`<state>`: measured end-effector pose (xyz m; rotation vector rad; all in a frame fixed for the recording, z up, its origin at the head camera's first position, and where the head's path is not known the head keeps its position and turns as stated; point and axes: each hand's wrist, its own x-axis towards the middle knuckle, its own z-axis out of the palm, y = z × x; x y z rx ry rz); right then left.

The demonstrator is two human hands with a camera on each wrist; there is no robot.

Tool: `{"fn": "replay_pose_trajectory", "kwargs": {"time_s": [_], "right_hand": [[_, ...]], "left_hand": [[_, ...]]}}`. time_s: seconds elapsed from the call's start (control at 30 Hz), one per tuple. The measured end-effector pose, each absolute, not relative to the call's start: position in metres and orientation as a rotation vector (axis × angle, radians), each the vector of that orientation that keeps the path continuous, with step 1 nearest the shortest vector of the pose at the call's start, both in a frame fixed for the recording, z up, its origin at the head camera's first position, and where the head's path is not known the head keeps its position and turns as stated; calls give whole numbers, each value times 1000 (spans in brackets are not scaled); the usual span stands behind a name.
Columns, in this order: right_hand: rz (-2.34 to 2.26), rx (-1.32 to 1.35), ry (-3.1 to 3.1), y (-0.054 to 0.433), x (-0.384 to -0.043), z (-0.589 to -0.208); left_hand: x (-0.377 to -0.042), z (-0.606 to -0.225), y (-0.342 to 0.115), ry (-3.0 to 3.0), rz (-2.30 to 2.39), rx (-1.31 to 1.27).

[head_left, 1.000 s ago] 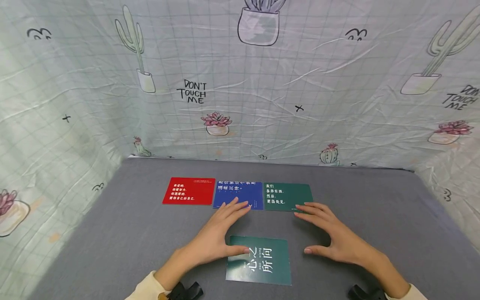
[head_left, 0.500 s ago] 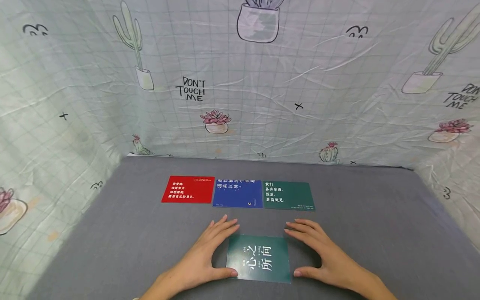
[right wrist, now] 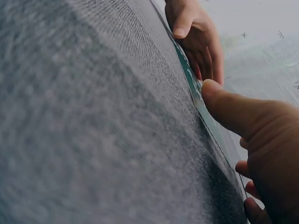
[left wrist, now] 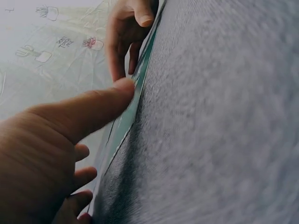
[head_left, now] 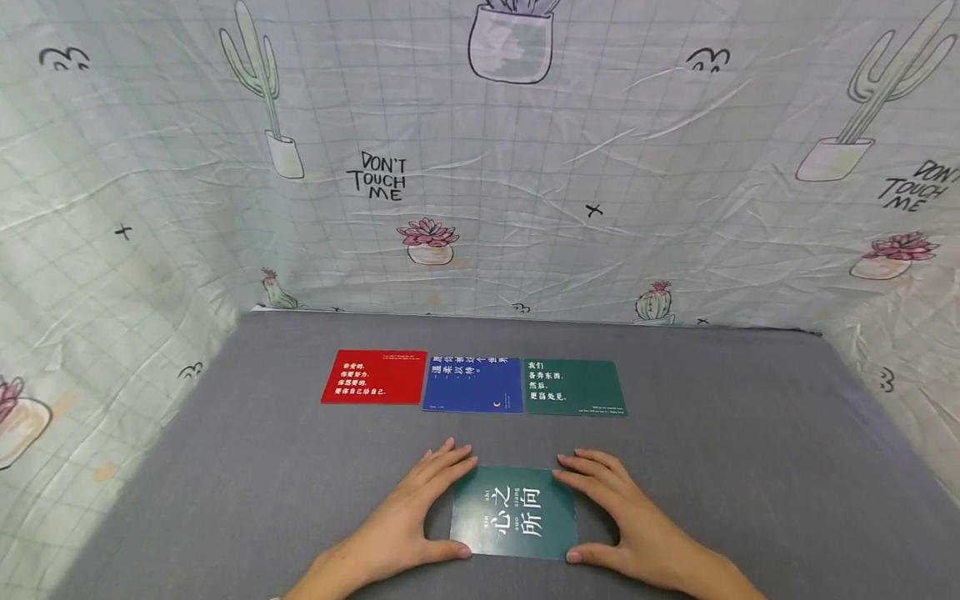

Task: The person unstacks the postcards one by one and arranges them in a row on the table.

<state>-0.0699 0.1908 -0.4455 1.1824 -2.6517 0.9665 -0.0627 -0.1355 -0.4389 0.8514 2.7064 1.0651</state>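
Observation:
A green postcard (head_left: 517, 533) with large white characters turned sideways lies on the grey tabletop near the front. My left hand (head_left: 408, 517) spans its left side in the head view, thumb at the near corner and fingers by the far one. Opposite, my right hand (head_left: 630, 517) spans the right side the same way. Fingers on both hands are spread and only loosely bent. In the left wrist view the thumb (left wrist: 107, 102) meets the card's edge. The right thumb (right wrist: 229, 105) is also at the edge in the right wrist view; how firmly either presses cannot be seen.
Behind the hands, a red card (head_left: 375, 377), a blue card (head_left: 472, 385) and another green card (head_left: 574, 387) lie side by side in a row. A cactus-print cloth (head_left: 510, 167) hangs around the back and sides of the grey tabletop (head_left: 225, 475).
Both hands have drawn back from near the card row to the front postcard. The right hand has moved left to its edge, and the left thumb no longer covers its lettering.

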Motion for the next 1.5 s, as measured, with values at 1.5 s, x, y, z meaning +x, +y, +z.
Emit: {"fn": "replay_pose_trajectory", "kwargs": {"time_s": [1.5], "right_hand": [[880, 1129, -2725, 184, -72, -441]], "left_hand": [[-64, -444, -135, 2724, 1063, 830]]}}
